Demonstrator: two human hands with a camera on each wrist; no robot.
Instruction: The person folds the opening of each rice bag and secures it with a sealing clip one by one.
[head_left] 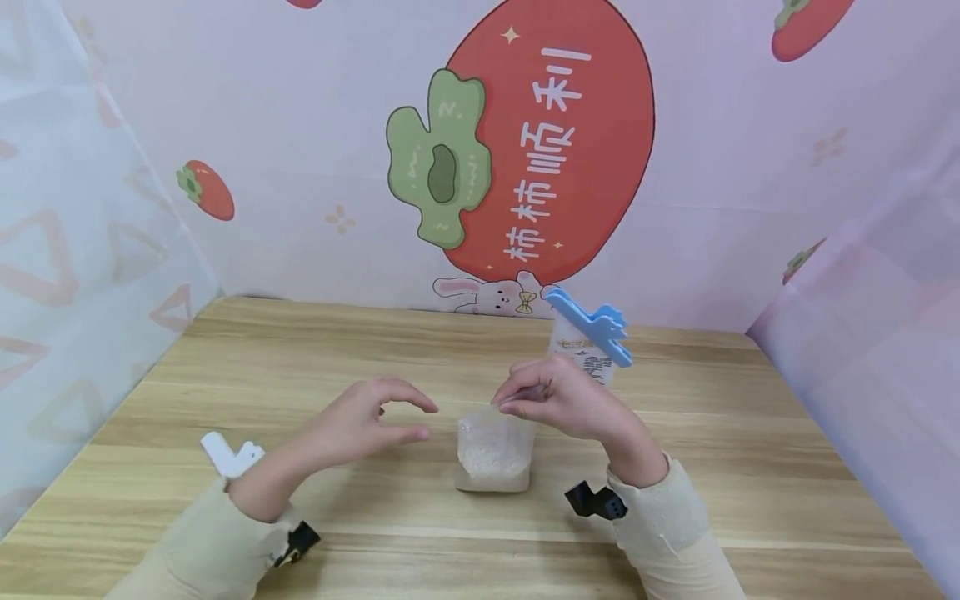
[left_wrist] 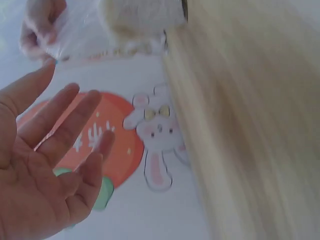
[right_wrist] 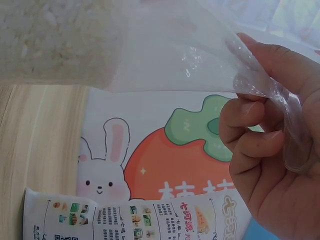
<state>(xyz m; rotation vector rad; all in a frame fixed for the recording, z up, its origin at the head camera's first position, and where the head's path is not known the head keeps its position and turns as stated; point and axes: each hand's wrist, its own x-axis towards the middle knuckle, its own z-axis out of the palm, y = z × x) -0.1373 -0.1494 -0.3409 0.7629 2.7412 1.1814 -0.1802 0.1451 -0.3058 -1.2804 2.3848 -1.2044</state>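
Note:
A clear plastic bag of rice [head_left: 493,457] stands upright on the table, its lower part filled with white grains. My right hand [head_left: 566,398] pinches the bag's gathered top; in the right wrist view the film [right_wrist: 200,55] runs taut from the rice to the curled fingers [right_wrist: 255,145]. To the left of the bag, my left hand [head_left: 367,423] hovers with fingers spread and thumb apart, holding nothing. Its bare palm [left_wrist: 35,200] faces the camera in the left wrist view.
Behind my right hand stands a printed white package [head_left: 592,362] with a blue clip [head_left: 592,327] across its top. A white clip [head_left: 228,454] lies beside my left forearm. The wooden table [head_left: 420,542] ends at a printed backdrop [head_left: 300,167].

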